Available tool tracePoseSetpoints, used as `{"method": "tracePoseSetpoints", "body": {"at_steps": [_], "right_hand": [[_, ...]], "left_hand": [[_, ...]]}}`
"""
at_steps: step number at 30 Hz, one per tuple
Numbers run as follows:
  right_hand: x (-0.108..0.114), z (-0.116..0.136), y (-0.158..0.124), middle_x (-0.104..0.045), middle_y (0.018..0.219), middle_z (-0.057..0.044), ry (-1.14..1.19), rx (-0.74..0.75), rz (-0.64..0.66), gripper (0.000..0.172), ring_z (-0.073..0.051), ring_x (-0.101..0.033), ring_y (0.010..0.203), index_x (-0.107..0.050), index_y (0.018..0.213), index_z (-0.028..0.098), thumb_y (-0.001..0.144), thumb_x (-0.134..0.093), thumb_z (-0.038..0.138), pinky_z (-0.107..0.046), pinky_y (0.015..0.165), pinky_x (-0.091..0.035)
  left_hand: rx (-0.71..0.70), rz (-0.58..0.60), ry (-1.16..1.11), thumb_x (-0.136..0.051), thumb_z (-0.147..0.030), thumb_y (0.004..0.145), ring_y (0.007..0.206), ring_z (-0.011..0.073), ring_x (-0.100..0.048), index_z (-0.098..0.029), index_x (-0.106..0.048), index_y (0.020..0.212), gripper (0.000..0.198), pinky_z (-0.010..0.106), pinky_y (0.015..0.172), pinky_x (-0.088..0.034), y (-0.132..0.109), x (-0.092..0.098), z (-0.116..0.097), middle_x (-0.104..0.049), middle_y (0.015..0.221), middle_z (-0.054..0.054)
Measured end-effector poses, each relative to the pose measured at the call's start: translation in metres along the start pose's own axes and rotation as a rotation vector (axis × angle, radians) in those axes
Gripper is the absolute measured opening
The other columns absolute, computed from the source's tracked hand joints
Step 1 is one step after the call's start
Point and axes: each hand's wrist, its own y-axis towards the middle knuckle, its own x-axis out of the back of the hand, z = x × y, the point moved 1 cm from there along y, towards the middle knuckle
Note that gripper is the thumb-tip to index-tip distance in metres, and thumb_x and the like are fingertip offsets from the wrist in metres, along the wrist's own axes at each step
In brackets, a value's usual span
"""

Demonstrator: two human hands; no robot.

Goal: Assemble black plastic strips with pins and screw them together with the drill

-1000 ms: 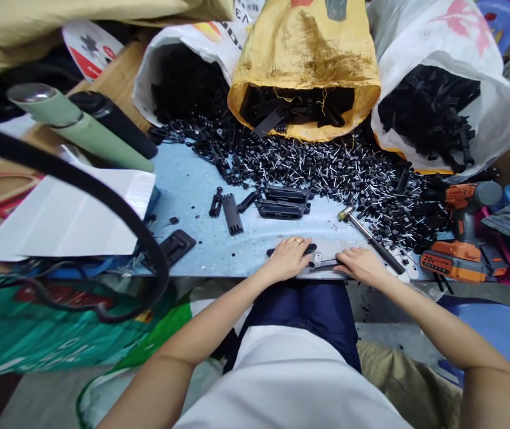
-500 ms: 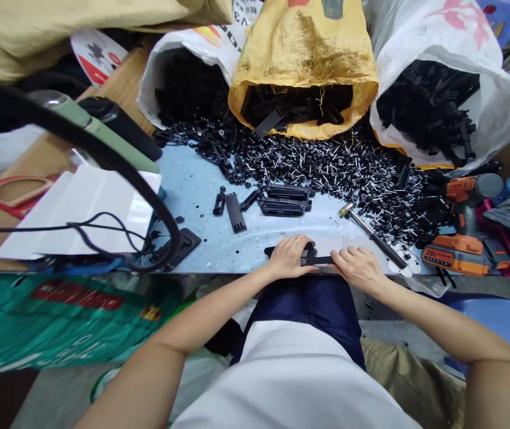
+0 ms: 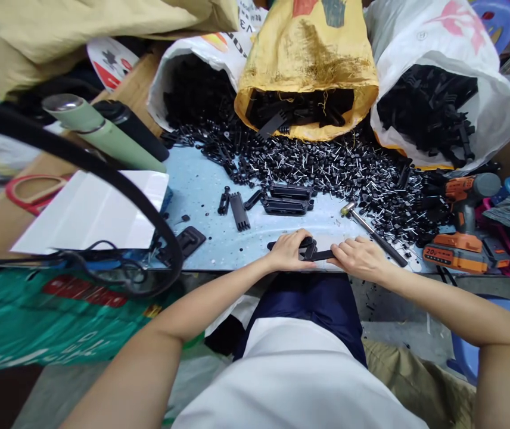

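Note:
At the table's front edge my left hand (image 3: 288, 250) is closed round a black plastic part (image 3: 309, 249), which sticks out on both sides of it. My right hand (image 3: 357, 257) pinches the end of a flat black strip (image 3: 324, 255) that meets this part between my hands. My fingers hide much of both pieces, so I cannot tell how they join. Just beyond my hands lie long black plastic pieces (image 3: 287, 205), with a flat toothed black piece (image 3: 239, 211) to their left. A hammer (image 3: 373, 234) with a dark handle rests to the right of my right hand.
A heap of small black parts with metal pins (image 3: 326, 164) spreads across the back. Behind it, a yellow sack (image 3: 304, 59) and two white sacks (image 3: 505, 113) spill black parts. An orange cordless drill (image 3: 458, 244) stands right; a green bottle (image 3: 116, 140) and black cable loop (image 3: 139, 196) are left.
The strip in my right hand now tilts slightly against the part in my left. Both hands have stayed nearly in place, and the view has shifted a little.

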Motion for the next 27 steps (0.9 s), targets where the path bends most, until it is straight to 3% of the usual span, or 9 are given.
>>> {"method": "tracePoseSetpoints", "body": {"at_steps": [5,7,13,15,17,19,20,24,27], "right_hand": [[0.006,-0.001,0.004,-0.061,0.067,-0.006,0.009,0.040,0.066,0.044,-0.013,-0.051,0.065,-0.059,0.089,0.015,0.095,-0.021,0.037,-0.029,0.057,-0.019],[0.004,-0.004,0.005,-0.062,0.070,-0.007,0.023,0.023,0.126,0.045,-0.014,-0.054,0.068,-0.058,0.091,0.015,0.095,-0.020,0.038,-0.028,0.058,-0.020],[-0.027,-0.018,0.009,-0.067,0.087,-0.008,0.179,-0.163,0.460,0.046,-0.016,-0.061,0.071,-0.053,0.100,0.016,0.092,-0.023,0.050,-0.024,0.055,-0.025],[-0.034,-0.020,0.011,-0.068,0.089,-0.009,0.226,-0.218,0.511,0.044,-0.017,-0.063,0.074,-0.052,0.104,0.016,0.093,-0.022,0.047,-0.023,0.057,-0.029],[-0.038,-0.020,0.015,-0.068,0.091,-0.011,0.244,-0.261,0.534,0.043,-0.019,-0.064,0.079,-0.051,0.108,0.015,0.093,-0.023,0.044,-0.024,0.061,-0.034],[-0.039,-0.020,0.018,-0.067,0.095,-0.013,0.263,-0.286,0.551,0.040,-0.021,-0.064,0.083,-0.051,0.111,0.012,0.093,-0.026,0.039,-0.025,0.065,-0.039],[-0.040,-0.021,0.019,-0.067,0.099,-0.014,0.283,-0.290,0.563,0.037,-0.021,-0.064,0.086,-0.052,0.111,0.012,0.093,-0.029,0.035,-0.026,0.067,-0.040],[-0.048,-0.023,0.021,-0.065,0.107,-0.013,0.390,-0.231,0.616,0.031,-0.020,-0.064,0.092,-0.059,0.107,0.012,0.086,-0.038,0.020,-0.025,0.074,-0.044],[-0.057,-0.026,0.022,-0.063,0.112,-0.014,0.416,-0.240,0.632,0.034,-0.020,-0.063,0.095,-0.060,0.111,0.012,0.084,-0.040,0.017,-0.025,0.077,-0.045]], "left_hand": [[-0.036,-0.074,-0.003,-0.069,-0.051,0.061,0.093,0.0265,-0.059,-0.017,-0.046,0.104,0.060,0.039,0.080,-0.046,-0.005,-0.004,0.002,-0.059,0.100,0.008],[-0.028,-0.049,0.006,-0.069,-0.053,0.061,0.093,0.0266,-0.059,-0.017,-0.047,0.106,0.062,0.039,0.080,-0.045,-0.002,-0.003,0.003,-0.059,0.101,0.009],[-0.125,0.335,0.000,-0.059,-0.058,0.070,0.094,0.0239,-0.057,-0.015,-0.058,0.096,0.051,0.032,0.080,-0.045,0.043,0.014,0.011,-0.062,0.096,0.008],[-0.108,0.271,0.031,-0.051,-0.053,0.079,0.101,0.0236,-0.055,-0.014,-0.061,0.095,0.044,0.033,0.088,-0.042,0.056,0.022,0.007,-0.062,0.100,0.010],[-0.052,0.054,0.083,-0.039,-0.049,0.087,0.107,0.0243,-0.052,-0.012,-0.059,0.103,0.045,0.037,0.093,-0.038,0.061,0.025,-0.005,-0.061,0.107,0.012],[-0.063,-0.121,0.128,-0.031,-0.048,0.091,0.114,0.0256,-0.047,-0.011,-0.054,0.114,0.050,0.041,0.098,-0.034,0.060,0.017,-0.024,-0.057,0.115,0.014],[-0.103,-0.144,0.142,-0.030,-0.049,0.091,0.120,0.0262,-0.043,-0.012,-0.051,0.119,0.051,0.043,0.101,-0.031,0.058,0.010,-0.034,-0.055,0.120,0.015],[-0.152,-0.053,0.193,-0.032,-0.056,0.087,0.137,0.0286,-0.016,-0.011,-0.032,0.136,0.066,0.049,0.110,-0.012,0.057,-0.026,-0.057,-0.033,0.143,0.017],[-0.100,0.072,0.156,-0.033,-0.055,0.087,0.139,0.0265,-0.010,-0.011,-0.026,0.139,0.069,0.047,0.111,-0.010,0.065,-0.038,-0.054,-0.028,0.146,0.015]]}}
